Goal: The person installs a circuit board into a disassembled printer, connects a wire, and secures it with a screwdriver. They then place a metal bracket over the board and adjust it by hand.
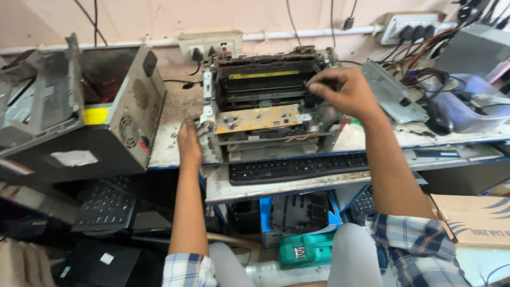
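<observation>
A stripped-down printer chassis (265,106) sits on the workbench (175,143), its dusty black rollers, yellow strip and tan circuit board exposed. My left hand (188,143) rests flat against the chassis's lower left side. Over the upper right of the chassis my right hand (345,93) curls, fingertips gripping the frame near the black roller assembly. Both arms wear rolled plaid sleeves.
An open computer case (79,111) lies at the left. A black keyboard (297,167) rests on the shelf in front of the chassis. A grey metal panel (393,93), a black mouse (438,119), wires and power strips crowd the right. A cardboard box (473,218) and green case (305,250) are below.
</observation>
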